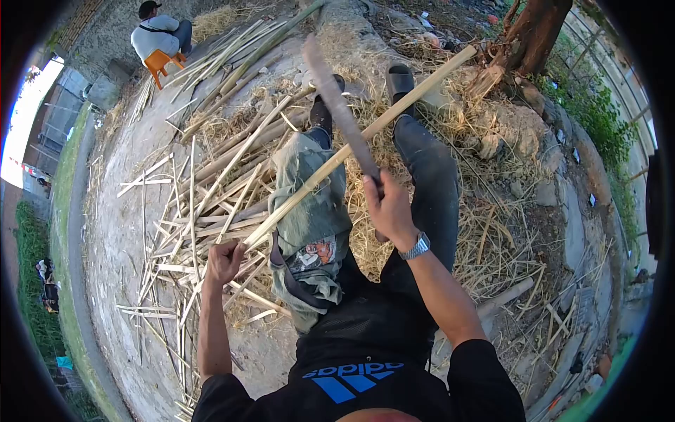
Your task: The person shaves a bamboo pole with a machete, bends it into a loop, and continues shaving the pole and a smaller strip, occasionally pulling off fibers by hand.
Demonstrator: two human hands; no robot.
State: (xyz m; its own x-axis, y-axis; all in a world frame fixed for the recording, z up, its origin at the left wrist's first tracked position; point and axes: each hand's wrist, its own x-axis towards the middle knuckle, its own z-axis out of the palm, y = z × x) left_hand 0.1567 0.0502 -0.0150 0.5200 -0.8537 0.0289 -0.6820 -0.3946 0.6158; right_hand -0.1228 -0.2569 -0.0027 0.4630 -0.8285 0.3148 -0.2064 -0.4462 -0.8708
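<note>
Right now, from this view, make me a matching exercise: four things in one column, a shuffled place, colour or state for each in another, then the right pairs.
1. Long blade
2. Wristwatch
3. Chair
4. Pale strip

A. Orange, under a seated person
B. One end in the left hand
C. Silver-coloured
D. Gripped in the right hand

Pairs: 1-D; 2-C; 3-A; 4-B

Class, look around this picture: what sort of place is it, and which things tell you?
Probably an outdoor work yard: a heap of split bamboo strips lies on bare ground, pale shavings are strewn about, and a tree trunk rises at the edge.
</note>
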